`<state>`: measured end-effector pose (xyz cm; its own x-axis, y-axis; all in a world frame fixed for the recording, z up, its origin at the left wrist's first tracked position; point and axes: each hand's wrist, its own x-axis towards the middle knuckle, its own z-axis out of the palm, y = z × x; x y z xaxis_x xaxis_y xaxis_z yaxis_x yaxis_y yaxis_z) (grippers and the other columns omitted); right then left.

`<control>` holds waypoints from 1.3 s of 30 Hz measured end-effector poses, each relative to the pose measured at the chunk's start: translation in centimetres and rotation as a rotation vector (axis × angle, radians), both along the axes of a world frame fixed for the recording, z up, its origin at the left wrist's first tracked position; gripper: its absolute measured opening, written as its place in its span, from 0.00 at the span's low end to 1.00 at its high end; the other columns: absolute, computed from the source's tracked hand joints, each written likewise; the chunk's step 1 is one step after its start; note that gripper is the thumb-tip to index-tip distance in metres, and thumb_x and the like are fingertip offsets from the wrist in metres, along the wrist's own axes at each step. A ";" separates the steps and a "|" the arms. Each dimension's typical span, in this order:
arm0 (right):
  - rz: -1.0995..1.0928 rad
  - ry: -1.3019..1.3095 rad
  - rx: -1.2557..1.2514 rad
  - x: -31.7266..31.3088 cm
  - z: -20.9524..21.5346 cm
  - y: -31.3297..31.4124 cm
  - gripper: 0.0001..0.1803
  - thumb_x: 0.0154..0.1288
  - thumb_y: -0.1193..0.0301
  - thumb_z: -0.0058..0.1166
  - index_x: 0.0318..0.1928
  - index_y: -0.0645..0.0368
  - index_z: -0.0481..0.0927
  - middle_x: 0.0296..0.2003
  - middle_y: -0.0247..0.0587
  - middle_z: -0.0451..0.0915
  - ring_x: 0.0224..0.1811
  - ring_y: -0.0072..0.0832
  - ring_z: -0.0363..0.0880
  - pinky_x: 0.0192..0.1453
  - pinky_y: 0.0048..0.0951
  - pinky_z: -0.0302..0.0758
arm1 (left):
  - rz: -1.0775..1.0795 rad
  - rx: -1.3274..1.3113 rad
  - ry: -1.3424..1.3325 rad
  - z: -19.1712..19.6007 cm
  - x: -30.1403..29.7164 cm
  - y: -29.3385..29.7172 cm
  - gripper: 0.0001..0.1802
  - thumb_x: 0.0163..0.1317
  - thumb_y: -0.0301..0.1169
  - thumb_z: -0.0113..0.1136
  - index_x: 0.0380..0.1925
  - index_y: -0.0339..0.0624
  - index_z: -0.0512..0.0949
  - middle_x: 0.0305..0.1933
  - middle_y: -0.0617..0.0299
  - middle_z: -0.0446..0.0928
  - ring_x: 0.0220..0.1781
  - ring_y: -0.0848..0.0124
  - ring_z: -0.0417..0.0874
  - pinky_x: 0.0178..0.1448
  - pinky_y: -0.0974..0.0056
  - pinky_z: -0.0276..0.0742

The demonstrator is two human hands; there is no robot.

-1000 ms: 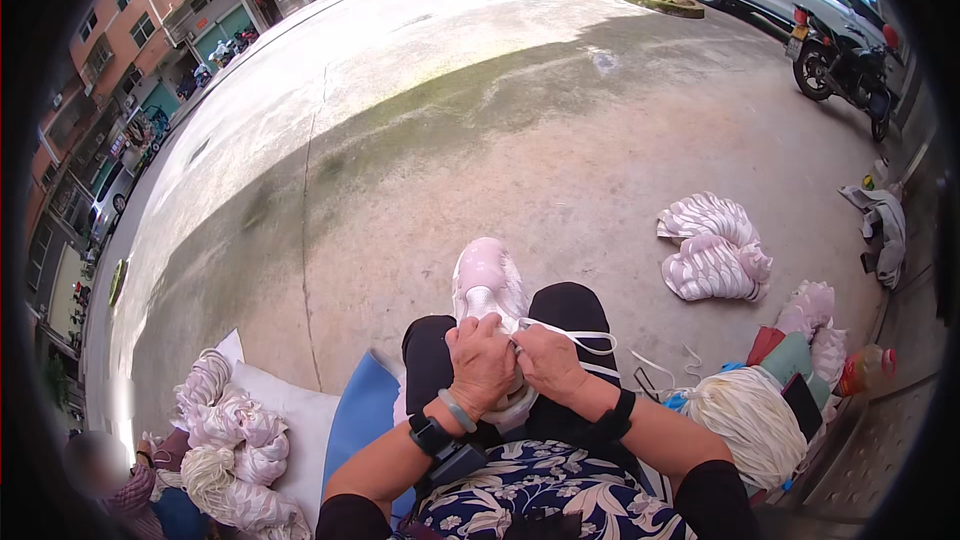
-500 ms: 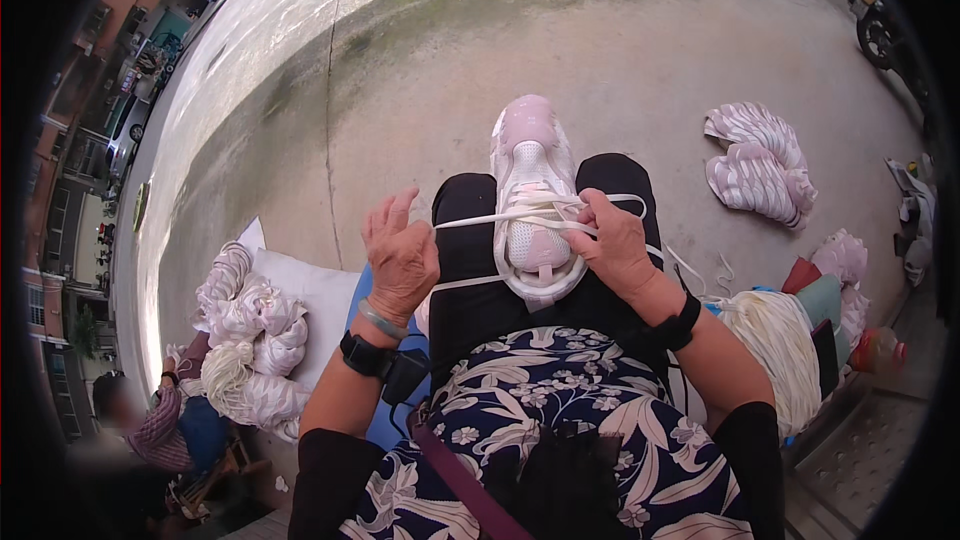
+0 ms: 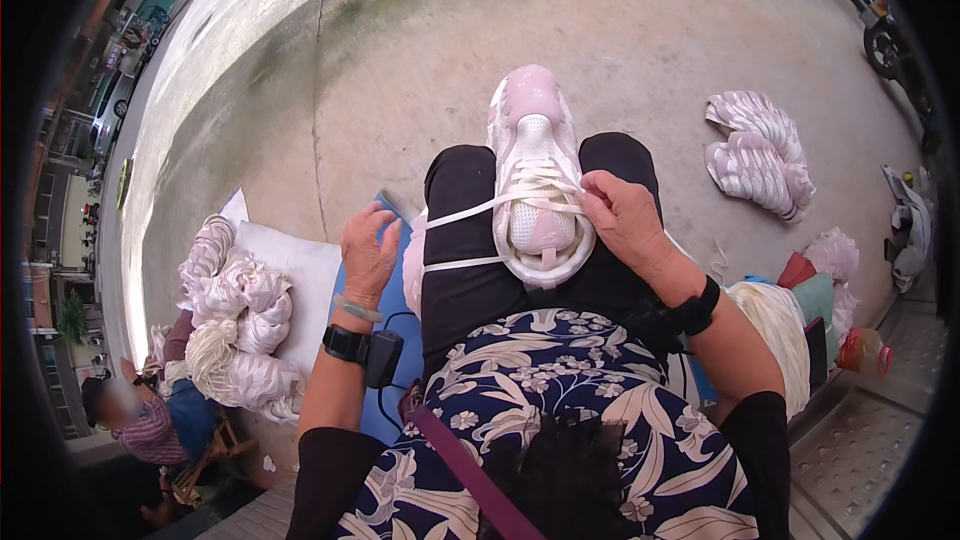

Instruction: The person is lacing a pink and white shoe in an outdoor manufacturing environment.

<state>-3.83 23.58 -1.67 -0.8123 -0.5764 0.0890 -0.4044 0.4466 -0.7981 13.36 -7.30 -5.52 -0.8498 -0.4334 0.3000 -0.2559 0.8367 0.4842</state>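
A pink and white sneaker [image 3: 540, 130] rests between my black-trousered thighs, its toe pointing away from me. White shoelace [image 3: 465, 214] crosses its tongue, and two strands stretch left over my thigh. At the shoe's right edge, the fingers of my right hand [image 3: 628, 220] pinch the lace beside the eyelets. My left hand [image 3: 368, 252] is up to the left of my knee, off the lace, its fingers loosely curved and apart with nothing seen in them. Part of another pink shoe [image 3: 414, 255] shows beside my left thigh.
Stacked pink-white shoe parts [image 3: 250, 315] lie on a white sheet [image 3: 300, 270] at left; another stack [image 3: 760, 155] sits on the concrete at right. A bundle of white laces [image 3: 775, 335] is by my right elbow. Another person [image 3: 150, 420] sits at far left.
My left hand has let go of the lace and moved left. The right hand's lace is drawn in closer to the shoe. The view has shifted slightly.
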 end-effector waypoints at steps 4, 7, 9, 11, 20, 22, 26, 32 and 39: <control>0.024 -0.075 0.040 -1.2 -0.8 -0.5 0.08 0.56 0.67 0.53 0.28 0.59 0.79 0.23 0.48 0.78 0.28 0.43 0.79 0.34 0.36 0.73 | -0.239 0.180 0.102 3.2 -5.2 5.7 0.07 0.52 0.30 0.61 0.31 0.40 0.80 0.43 0.52 0.78 0.46 0.56 0.76 0.52 0.56 0.68; 0.019 -0.056 0.063 -1.3 -0.7 -1.1 0.08 0.56 0.67 0.53 0.27 0.59 0.78 0.23 0.47 0.78 0.28 0.44 0.78 0.33 0.37 0.73 | -0.405 0.205 0.098 3.9 -6.9 7.0 0.08 0.54 0.31 0.60 0.31 0.39 0.79 0.41 0.52 0.78 0.44 0.56 0.76 0.51 0.57 0.69; -0.002 -0.023 0.062 -1.1 -0.7 -1.7 0.08 0.56 0.67 0.53 0.27 0.59 0.78 0.23 0.46 0.78 0.27 0.43 0.78 0.33 0.36 0.72 | -0.502 0.104 0.104 3.7 -7.5 7.3 0.08 0.56 0.32 0.59 0.30 0.38 0.78 0.37 0.54 0.77 0.42 0.58 0.76 0.49 0.58 0.69; -0.021 0.010 0.058 -1.0 -0.9 -2.0 0.08 0.56 0.68 0.53 0.28 0.59 0.78 0.22 0.46 0.78 0.26 0.42 0.78 0.32 0.35 0.72 | -0.534 0.148 0.051 4.2 -7.9 7.8 0.07 0.55 0.31 0.59 0.28 0.38 0.78 0.37 0.54 0.77 0.41 0.58 0.75 0.48 0.58 0.68; -0.081 -0.043 -0.028 -0.6 -0.5 -2.7 0.09 0.54 0.66 0.56 0.28 0.60 0.76 0.21 0.45 0.77 0.23 0.39 0.77 0.29 0.32 0.72 | -0.552 0.304 0.034 4.2 -8.2 8.9 0.11 0.52 0.30 0.62 0.23 0.37 0.70 0.24 0.57 0.69 0.25 0.62 0.69 0.31 0.62 0.66; -0.088 0.057 0.009 -0.7 -0.7 -3.0 0.09 0.55 0.67 0.55 0.28 0.60 0.75 0.21 0.45 0.77 0.24 0.41 0.77 0.29 0.34 0.72 | -0.507 0.361 0.008 4.4 -8.0 9.2 0.10 0.52 0.29 0.62 0.24 0.37 0.71 0.23 0.58 0.67 0.24 0.64 0.68 0.29 0.65 0.65; -0.057 0.206 0.012 -1.0 -1.1 -3.1 0.08 0.57 0.67 0.53 0.27 0.59 0.75 0.22 0.46 0.77 0.26 0.43 0.77 0.29 0.38 0.71 | -0.494 0.294 -0.001 5.6 -8.4 10.1 0.08 0.52 0.27 0.62 0.24 0.36 0.72 0.24 0.56 0.69 0.23 0.64 0.69 0.27 0.65 0.66; -0.082 0.287 0.030 -2.0 -2.5 -3.0 0.08 0.59 0.68 0.51 0.28 0.59 0.75 0.23 0.47 0.77 0.27 0.44 0.77 0.30 0.39 0.71 | -0.485 0.265 -0.096 8.1 -8.5 11.6 0.08 0.53 0.30 0.61 0.25 0.37 0.75 0.20 0.51 0.74 0.21 0.56 0.76 0.26 0.61 0.69; -0.046 -0.051 -0.058 -1.4 -1.1 -2.4 0.06 0.57 0.69 0.54 0.31 0.59 0.77 0.24 0.45 0.77 0.27 0.43 0.77 0.31 0.36 0.72 | -0.476 0.177 -0.166 7.7 -8.0 11.5 0.09 0.54 0.33 0.60 0.23 0.39 0.77 0.19 0.50 0.74 0.23 0.53 0.78 0.25 0.59 0.70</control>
<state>-5.19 21.16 -2.74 -0.8422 -0.5333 0.0793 -0.3427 0.4160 -0.8423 5.35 4.25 2.18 -0.9946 -0.0201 0.1021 0.0471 0.7880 0.6139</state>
